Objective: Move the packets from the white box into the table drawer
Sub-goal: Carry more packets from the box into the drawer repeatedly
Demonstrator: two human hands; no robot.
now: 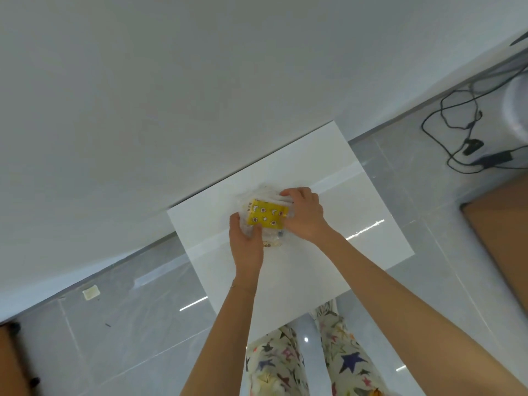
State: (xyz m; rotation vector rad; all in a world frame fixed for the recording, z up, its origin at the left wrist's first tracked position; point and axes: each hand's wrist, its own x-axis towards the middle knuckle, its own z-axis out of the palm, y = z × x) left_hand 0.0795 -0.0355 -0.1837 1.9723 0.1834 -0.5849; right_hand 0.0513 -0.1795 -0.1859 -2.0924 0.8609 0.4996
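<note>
A stack of packets, yellow one uppermost, is gripped by the left hand and right hand over the open drawer, near the bench's front edge. If released unevenly, the slippery packets could be scattered or jammed.

White table, smooth top. Drawer stands out from front edge, white inside. Packets in drawer area; contact w/ bottom unclear. Grey tile floor: pale scrap L side, black cables R side.
</note>
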